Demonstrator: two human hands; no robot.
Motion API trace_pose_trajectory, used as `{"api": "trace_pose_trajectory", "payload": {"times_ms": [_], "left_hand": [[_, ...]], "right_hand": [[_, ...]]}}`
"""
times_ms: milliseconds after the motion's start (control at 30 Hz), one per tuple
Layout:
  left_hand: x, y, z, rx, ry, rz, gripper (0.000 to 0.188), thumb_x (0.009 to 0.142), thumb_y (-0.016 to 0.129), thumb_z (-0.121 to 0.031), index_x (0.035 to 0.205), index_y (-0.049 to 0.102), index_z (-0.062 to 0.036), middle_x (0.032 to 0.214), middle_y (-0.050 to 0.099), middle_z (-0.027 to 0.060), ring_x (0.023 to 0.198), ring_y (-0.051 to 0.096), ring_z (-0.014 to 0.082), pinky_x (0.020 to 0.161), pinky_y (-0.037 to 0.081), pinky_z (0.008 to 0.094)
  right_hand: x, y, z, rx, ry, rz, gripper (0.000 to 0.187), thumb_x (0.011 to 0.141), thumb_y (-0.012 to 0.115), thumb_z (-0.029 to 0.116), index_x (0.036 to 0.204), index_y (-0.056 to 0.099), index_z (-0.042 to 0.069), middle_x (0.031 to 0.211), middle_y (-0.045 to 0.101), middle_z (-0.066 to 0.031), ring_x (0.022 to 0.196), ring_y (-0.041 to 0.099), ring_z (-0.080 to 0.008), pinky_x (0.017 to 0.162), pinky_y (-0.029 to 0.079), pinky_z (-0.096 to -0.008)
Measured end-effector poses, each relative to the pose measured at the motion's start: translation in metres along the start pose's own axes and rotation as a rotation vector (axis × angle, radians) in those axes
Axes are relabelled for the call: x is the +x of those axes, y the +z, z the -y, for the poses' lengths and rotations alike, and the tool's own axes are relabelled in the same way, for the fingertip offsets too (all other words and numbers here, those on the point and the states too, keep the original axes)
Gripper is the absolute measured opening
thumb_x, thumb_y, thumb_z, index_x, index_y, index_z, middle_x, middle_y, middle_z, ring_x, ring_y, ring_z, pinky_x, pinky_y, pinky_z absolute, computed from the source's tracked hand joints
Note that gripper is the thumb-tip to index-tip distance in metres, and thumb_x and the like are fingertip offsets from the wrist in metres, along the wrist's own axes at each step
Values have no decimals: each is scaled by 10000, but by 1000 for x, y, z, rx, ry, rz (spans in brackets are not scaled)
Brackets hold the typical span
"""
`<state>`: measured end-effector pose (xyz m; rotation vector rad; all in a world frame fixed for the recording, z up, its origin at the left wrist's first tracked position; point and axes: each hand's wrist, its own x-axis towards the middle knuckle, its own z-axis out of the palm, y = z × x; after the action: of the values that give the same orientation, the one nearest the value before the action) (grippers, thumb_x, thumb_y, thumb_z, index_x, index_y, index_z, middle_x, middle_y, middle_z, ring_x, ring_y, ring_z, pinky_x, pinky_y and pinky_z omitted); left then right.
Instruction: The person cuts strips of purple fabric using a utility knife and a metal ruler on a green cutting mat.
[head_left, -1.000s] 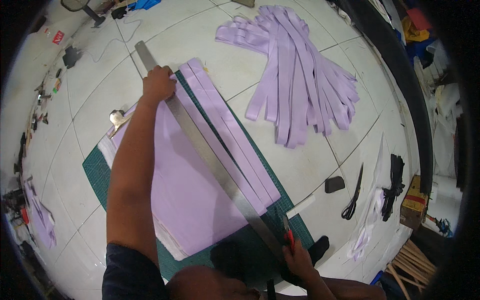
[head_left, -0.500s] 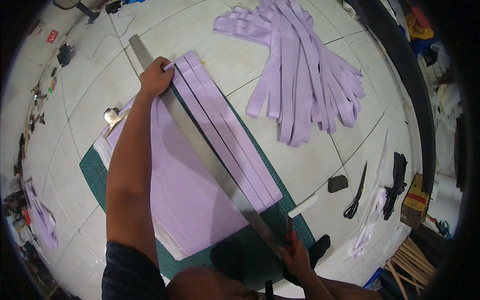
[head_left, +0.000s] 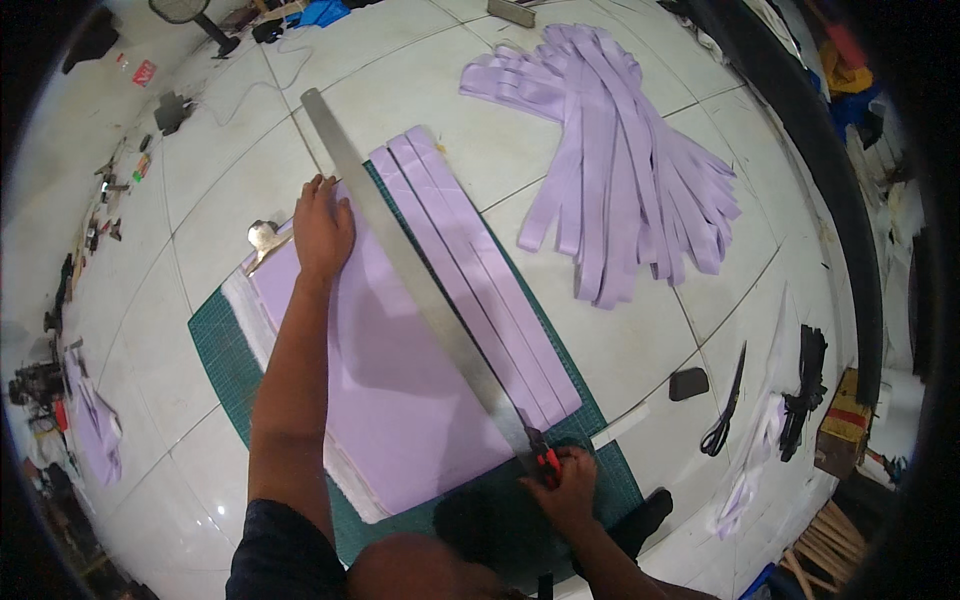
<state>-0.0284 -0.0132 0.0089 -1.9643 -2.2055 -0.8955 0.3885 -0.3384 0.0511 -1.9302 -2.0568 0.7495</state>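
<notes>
Lilac cloth (head_left: 400, 400), folded in layers over white padding, lies on a green cutting mat (head_left: 222, 335). A long metal ruler (head_left: 400, 255) runs slantwise along its right side. My left hand (head_left: 322, 228) rests flat on the cloth's far end, fingers stretched out beside the ruler. In my right hand (head_left: 568, 490) is a red and black utility knife (head_left: 545, 460), its tip by the ruler's near end and the cloth's near edge. Cut lilac strips (head_left: 480, 270) lie side by side just right of the ruler. A metal bulldog clip (head_left: 265, 243) grips the cloth's far left edge.
A heap of long lilac strips (head_left: 610, 160) spreads over the tiled floor at the far right. Black scissors (head_left: 722, 405), a dark block (head_left: 688, 384) and a black bundle (head_left: 803, 390) lie to the right. A foot (head_left: 645, 515) stands by the mat's near right corner.
My left hand has left the strip's far end and now lies flat left of the ruler. The ruler has shifted away from the strips at the far end. My right hand brought the knife forward.
</notes>
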Motion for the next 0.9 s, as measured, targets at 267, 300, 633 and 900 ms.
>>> {"api": "trace_pose_trajectory", "payload": {"times_ms": [267, 300, 633, 900], "left_hand": [[-25, 7, 22, 90, -6, 104, 441, 992, 495, -244, 1371, 533, -23, 1465, 466, 198, 1396, 372, 418, 1180, 231, 534], [-25, 7, 22, 69, -14, 105, 436, 996, 486, -242, 1370, 534, -23, 1465, 466, 199, 1398, 369, 418, 1182, 228, 534], [-24, 3, 18, -12, -66, 134, 416, 1004, 447, -204, 1381, 462, -29, 1461, 467, 203, 1406, 356, 417, 1193, 191, 538], [-21, 2, 18, -37, -67, 122, 388, 984, 452, -166, 1348, 471, -31, 1454, 467, 216, 1402, 355, 429, 1189, 191, 549]], "right_hand": [[-1, 19, 1, 238, -59, -24, 316, 737, 808, 212, 910, 622, 23, 1069, 592, -180, 1005, 567, -390, 882, 444, -508], [-2, 20, 1, 245, -64, -47, 298, 739, 800, 195, 905, 620, 24, 1065, 593, -177, 1006, 568, -388, 884, 445, -506], [-22, 34, -6, 280, -57, 15, 311, 685, 801, 190, 888, 622, 37, 1088, 605, -172, 1035, 574, -372, 909, 443, -487], [-23, 30, -3, 247, -32, 123, 382, 645, 818, 162, 952, 621, 47, 1124, 583, -164, 1072, 553, -362, 918, 451, -462]]}}
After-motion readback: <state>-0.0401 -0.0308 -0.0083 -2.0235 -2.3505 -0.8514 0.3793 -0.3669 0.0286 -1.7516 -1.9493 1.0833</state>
